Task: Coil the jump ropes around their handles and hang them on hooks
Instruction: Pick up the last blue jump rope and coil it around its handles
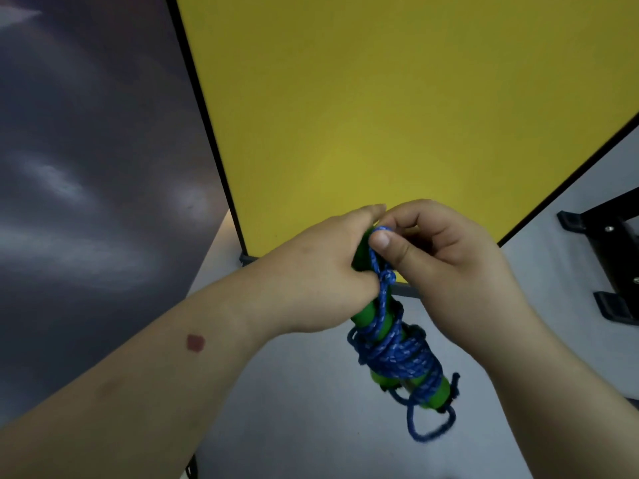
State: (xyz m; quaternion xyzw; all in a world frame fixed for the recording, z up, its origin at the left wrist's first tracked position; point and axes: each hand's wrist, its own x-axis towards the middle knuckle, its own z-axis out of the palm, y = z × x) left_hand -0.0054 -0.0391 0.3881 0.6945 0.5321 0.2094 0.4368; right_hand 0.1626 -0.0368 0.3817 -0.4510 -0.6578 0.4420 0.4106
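A jump rope with green handles (377, 316) and blue flecked cord (394, 354) hangs upright in front of me, the cord coiled around the handles. My left hand (321, 271) is closed around the upper part of the handles. My right hand (439, 250) pinches a small loop of the cord at the top between thumb and fingers. A knot in the cord sits just below that pinch. A loose loop of cord dangles under the bundle. No hook can be made out.
A yellow panel (397, 98) with a black frame stands behind my hands. A dark glossy surface (86, 167) fills the left. Black metal brackets (612, 257) are mounted on the pale wall (311, 409) at the right.
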